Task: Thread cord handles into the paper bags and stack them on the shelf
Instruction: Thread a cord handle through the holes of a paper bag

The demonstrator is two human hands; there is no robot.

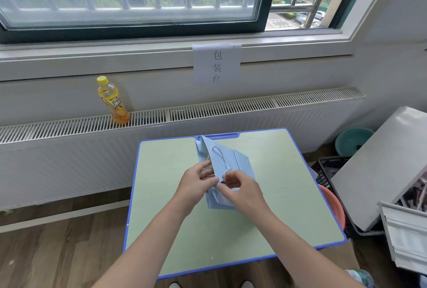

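A light blue paper bag (233, 158) stands partly folded on the green desk (265, 206), its top edge pointing toward the window. A twisted blue-and-white cord (221, 154) loops over the bag's near panel. My left hand (196, 182) grips the bag's upper edge from the left. My right hand (242, 189) pinches the cord's dark-tipped end against that same edge, close to the left thumb. The holes in the bag are hidden by my fingers.
A yellow drink bottle (112, 100) stands on the radiator cover at the back left. A paper sign (216, 64) hangs from the sill. To the right are a grey board (379, 167), a black crate (328, 172), a teal basin (353, 141) and an orange basin (332, 204).
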